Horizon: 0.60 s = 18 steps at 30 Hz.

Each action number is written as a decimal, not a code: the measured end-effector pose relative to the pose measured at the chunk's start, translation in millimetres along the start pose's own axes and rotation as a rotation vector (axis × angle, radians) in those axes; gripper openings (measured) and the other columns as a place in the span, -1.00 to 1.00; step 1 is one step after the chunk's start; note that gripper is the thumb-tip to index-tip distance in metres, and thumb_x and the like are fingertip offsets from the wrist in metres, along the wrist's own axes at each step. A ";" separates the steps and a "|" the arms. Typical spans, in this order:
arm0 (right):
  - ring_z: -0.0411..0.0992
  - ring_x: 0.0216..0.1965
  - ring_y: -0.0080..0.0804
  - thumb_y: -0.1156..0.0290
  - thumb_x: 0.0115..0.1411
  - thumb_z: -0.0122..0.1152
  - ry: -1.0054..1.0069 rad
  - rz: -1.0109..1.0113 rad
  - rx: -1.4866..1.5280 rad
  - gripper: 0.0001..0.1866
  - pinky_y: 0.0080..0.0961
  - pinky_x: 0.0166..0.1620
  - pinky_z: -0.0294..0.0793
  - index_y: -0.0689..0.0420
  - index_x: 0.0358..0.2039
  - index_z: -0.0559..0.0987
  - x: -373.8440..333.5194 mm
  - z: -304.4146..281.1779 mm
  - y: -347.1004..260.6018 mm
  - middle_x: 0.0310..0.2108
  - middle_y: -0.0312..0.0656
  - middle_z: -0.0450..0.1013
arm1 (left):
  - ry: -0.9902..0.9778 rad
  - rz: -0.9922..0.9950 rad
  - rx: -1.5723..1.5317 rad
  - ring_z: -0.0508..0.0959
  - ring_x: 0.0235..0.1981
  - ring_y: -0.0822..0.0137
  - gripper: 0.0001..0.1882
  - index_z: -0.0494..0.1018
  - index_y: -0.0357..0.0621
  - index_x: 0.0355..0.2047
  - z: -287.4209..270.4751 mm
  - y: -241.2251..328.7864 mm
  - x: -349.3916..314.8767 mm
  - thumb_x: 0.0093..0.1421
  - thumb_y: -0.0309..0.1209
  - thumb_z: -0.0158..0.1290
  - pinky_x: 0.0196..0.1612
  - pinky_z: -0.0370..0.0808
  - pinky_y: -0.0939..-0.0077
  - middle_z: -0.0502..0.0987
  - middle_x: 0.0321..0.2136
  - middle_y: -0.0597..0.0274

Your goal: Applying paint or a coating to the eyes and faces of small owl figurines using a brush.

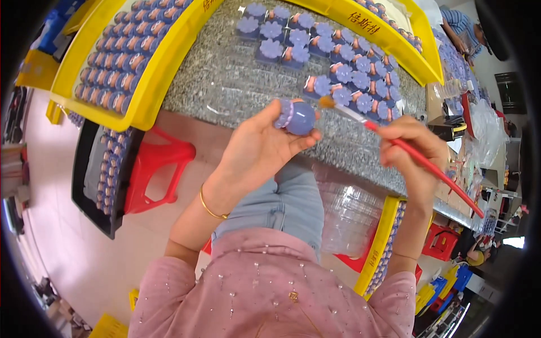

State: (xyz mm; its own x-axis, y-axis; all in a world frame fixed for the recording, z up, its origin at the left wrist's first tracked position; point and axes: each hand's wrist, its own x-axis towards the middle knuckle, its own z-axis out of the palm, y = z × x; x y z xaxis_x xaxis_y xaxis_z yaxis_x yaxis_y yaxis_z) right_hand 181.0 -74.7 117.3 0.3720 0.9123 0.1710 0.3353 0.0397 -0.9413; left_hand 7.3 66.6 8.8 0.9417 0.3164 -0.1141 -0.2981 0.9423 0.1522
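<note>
Between the thumb and fingers of my left hand (256, 141) is a small purple figurine (300, 118), its smooth round side turned up and a pale beaded band around it. My right hand (414, 149) grips a red-handled paintbrush (420, 155) like a pen. The brush's brown bristle tip points left toward the figurine, a short gap away from it. Just beyond both hands, rows of purple flower-topped figurines (360, 79) with peach-coloured parts stand on the speckled grey tabletop (197, 67). Clear plastic trays (236, 93) lie on the table beside them.
A yellow tray (152, 84) full of similar figurines sits at the left, another yellow tray (360, 22) at the back. Below the left one are a black tray (84, 169) and a red stool (152, 174). Clear plastic packaging (349, 214) is right of my legs. Another person (462, 34) sits far right.
</note>
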 end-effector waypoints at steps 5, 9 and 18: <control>0.43 -0.52 -0.40 0.57 -0.07 0.28 -0.192 -0.421 -0.332 -0.88 -0.55 -0.42 0.38 0.23 -0.44 0.62 -19.5 43.3 3.1 -0.55 -0.19 0.48 | 0.258 -0.052 0.081 0.43 -0.05 0.05 -0.52 0.23 -0.37 0.06 3.0 -19.9 -18.0 0.39 -0.17 -0.34 0.04 0.39 0.23 0.41 -0.07 -0.06; 0.46 -0.46 -0.32 0.58 -0.06 0.26 -0.145 -0.430 -0.351 -0.89 -0.55 -0.38 0.40 0.24 -0.43 0.60 -16.6 39.9 11.6 -0.52 -0.18 0.48 | 0.088 -0.006 0.272 0.44 -0.04 0.18 -0.54 0.24 -0.37 0.06 -15.8 -23.9 -27.6 0.35 -0.20 -0.21 -0.02 0.45 0.34 0.41 -0.07 0.00; 0.41 -0.33 -0.48 0.55 0.26 -0.03 0.135 -0.010 0.027 -0.85 -0.59 -0.22 0.39 0.27 -0.23 0.50 -46.4 49.4 56.5 -0.24 -0.06 0.48 | 0.139 0.579 1.054 0.40 0.01 0.34 -0.40 0.30 -0.32 0.03 -16.9 -51.0 -16.9 -0.09 -0.84 0.06 0.00 0.44 0.50 0.34 -0.02 0.14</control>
State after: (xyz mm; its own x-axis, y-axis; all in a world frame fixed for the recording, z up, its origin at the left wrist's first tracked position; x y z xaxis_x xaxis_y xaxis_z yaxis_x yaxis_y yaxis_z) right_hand 140.0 -94.7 41.7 0.4826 0.8487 0.2163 0.3172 0.0609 -0.9464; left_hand 4.0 15.0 -13.5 0.6668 0.7318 0.1409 -0.3361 0.1266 0.9333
